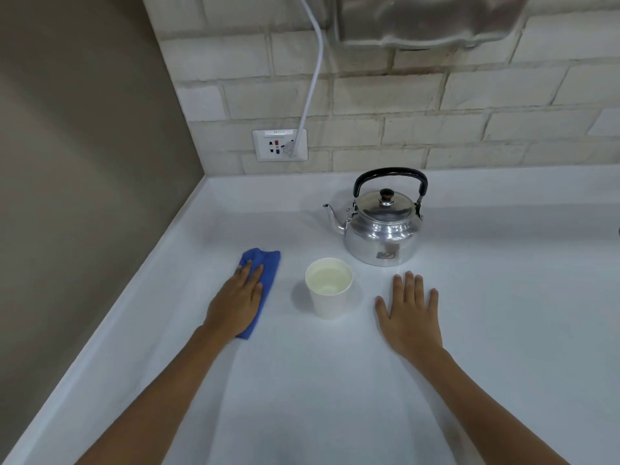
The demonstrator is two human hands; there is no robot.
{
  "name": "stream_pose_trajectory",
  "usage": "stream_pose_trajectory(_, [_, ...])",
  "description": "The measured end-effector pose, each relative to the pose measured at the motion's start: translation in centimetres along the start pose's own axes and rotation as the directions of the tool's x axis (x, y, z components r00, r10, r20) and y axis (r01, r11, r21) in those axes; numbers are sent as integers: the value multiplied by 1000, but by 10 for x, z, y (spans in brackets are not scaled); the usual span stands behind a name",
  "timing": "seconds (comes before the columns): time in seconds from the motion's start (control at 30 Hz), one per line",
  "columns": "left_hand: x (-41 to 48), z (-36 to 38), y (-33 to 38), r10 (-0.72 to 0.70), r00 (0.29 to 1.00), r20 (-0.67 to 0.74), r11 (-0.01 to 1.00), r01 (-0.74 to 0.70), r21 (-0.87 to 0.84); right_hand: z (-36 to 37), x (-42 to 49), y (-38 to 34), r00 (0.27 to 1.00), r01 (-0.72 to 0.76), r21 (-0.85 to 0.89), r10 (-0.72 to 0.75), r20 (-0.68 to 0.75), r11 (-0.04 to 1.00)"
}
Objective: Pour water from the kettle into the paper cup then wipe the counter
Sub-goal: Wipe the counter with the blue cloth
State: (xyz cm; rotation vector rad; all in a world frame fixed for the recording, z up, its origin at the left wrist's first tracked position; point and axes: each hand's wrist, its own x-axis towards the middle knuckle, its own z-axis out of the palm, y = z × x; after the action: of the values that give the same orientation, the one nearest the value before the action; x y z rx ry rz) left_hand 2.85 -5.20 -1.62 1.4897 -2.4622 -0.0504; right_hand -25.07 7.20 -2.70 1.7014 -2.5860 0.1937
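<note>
A shiny steel kettle (pixel 382 229) with a black handle stands upright on the white counter (pixel 302 391), its spout pointing left. Just in front of it stands a white paper cup (pixel 329 288) with water in it. A folded blue cloth (pixel 263 280) lies on the counter left of the cup. My left hand (pixel 236 302) rests flat on top of the cloth, fingers together, pressing it down. My right hand (pixel 409 313) lies flat on the bare counter right of the cup, fingers spread, holding nothing.
A brick wall runs along the back, with a socket plate (pixel 280 145) and a white cable (pixel 313 75) plugged into it. A metal appliance (pixel 429 18) hangs above. A beige wall closes the left side at the counter's raised edge.
</note>
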Motion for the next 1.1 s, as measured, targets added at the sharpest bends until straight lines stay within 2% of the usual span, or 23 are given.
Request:
stream_pose_trajectory(0.03, [-2,-3,11,-62,998,-11,998,62,-2,1,0,0,1000,-3,-3,3,3,1000])
stream_pose_trajectory(0.13, [-30,-2,47,-42,997,-59,999,41,-22,3,1,2,1000,2,10,-2,8,1000])
stream_pose_trajectory(0.2, [-69,2,61,28,998,-60,998,-31,-51,2,1,4,1000,15,22,-15,8,1000])
stream_pose_trajectory(0.33, [-105,-9,41,43,999,-23,998,-44,-43,0,-1,4,999,27,29,-28,21,999])
stream_pose_trajectory(0.47, [-86,-17,20,-171,985,13,985,171,-31,-1,-2,5,999,24,47,-25,30,999])
stream_pose_trajectory(0.57, [-95,-13,46,-264,963,60,964,265,-18,-3,-1,4,999,23,49,-25,47,999])
stream_pose_trajectory(0.6, [-102,-12,59,-263,963,58,965,263,-7,-3,-1,3,999,24,47,-26,43,999])
stream_pose_trajectory(0.63, [-111,-9,73,-218,975,28,976,218,-2,-3,-1,3,999,26,46,-28,39,999])
stream_pose_trajectory(0.73, [-132,-13,115,-84,995,53,996,85,-11,-2,-1,2,999,30,29,-31,29,999])
stream_pose_trajectory(0.83, [-138,-15,115,-22,999,37,999,24,-40,-2,0,4,999,35,29,-36,23,999])
stream_pose_trajectory(0.87, [-138,-15,102,-34,998,55,998,37,-52,-1,0,5,999,35,34,-35,21,999])
stream_pose_trajectory(0.93, [-136,-19,74,-86,996,38,996,84,38,-1,-1,6,999,28,41,-29,25,999])
stream_pose_trajectory(1.0, [-134,-22,63,-151,984,98,985,141,104,-1,-2,6,999,23,50,-24,34,998])
stream_pose_trajectory(1.1, [-133,-23,80,-237,969,67,970,233,64,-2,-1,4,998,17,60,-20,52,998])
